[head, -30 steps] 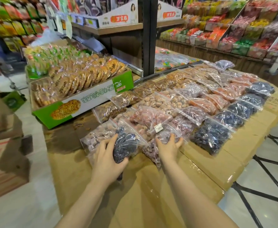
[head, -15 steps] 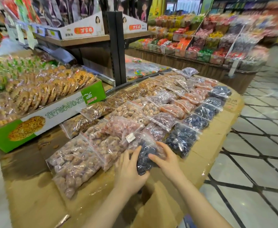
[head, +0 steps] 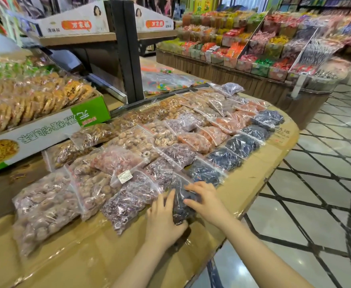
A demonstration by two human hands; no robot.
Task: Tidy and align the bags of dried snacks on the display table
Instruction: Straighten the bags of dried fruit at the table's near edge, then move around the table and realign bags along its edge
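Head view: both hands on 1 dark bag (head: 181, 206) at the near end of the outer row. Left hand (head: 162, 217) cupped against its left side and near corner, fingers spread over the plastic. Right hand (head: 204, 199) laid flat on its right side, fingers reaching across the top. Bag pinched between the 2, resting on the desk (head: 83, 252), near its front edge, just beside the purple bag (head: 129, 199) and just short of the next dark bag (head: 204, 172) up the row. Beyond that, a line of dark bags (head: 241, 145) running away along the desk's right edge, each overlapping the next; pink, orange and brown rows lying further in; a green box (head: 45, 129) of biscuits at left. Step in hand, as judged: seating this last dark bag into its row. Looks slightly skewed toward the purple bag, long side not yet parallel with its neighbours. Next move likely calls for a small turn and a push away, to tuck the far end against the neighbour and square the near end with the purple bag. Care needed at the desk edge, with slick film underneath.
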